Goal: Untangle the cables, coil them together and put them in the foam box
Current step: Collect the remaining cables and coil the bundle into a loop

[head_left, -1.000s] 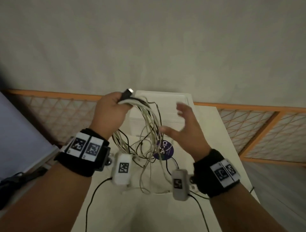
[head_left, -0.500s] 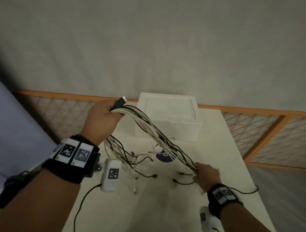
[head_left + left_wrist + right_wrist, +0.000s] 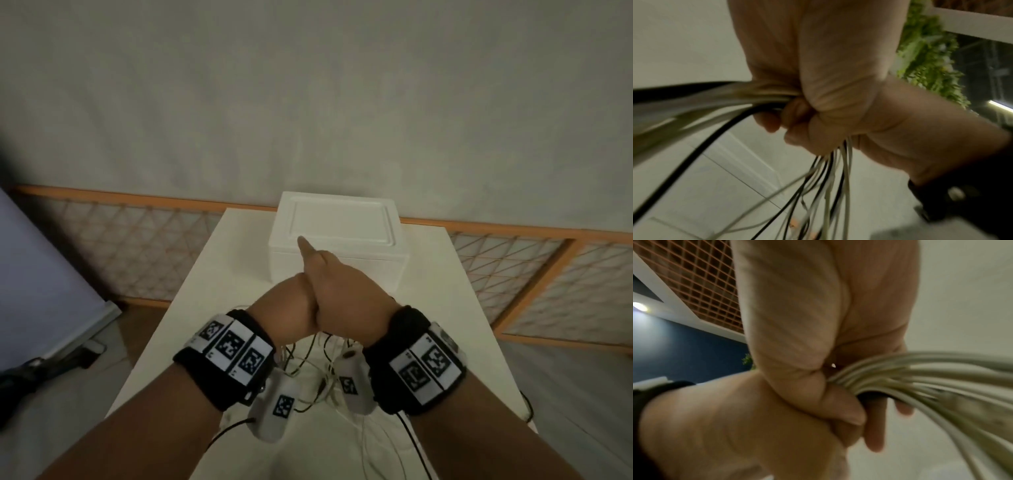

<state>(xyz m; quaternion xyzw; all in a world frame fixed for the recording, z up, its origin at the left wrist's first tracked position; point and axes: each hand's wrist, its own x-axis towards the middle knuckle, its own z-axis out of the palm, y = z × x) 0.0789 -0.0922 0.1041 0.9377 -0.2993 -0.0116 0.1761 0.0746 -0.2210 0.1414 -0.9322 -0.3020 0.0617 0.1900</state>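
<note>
White and black cables [image 3: 826,186]: light, limp, slick-jacketed bundle, clamped in left hand [image 3: 291,308] fist; right hand [image 3: 346,291] pressed against left, fingers curled round same bundle. Loose strands dangle below grip. Judged best hold: bundle's gathered middle. Foam box [image 3: 337,253], lid on, just beyond grip.

Cables [image 3: 824,183] white and black, blurred; foam box [image 3: 337,236] white; wristbands [image 3: 227,356] black, checker-code tags.
</note>
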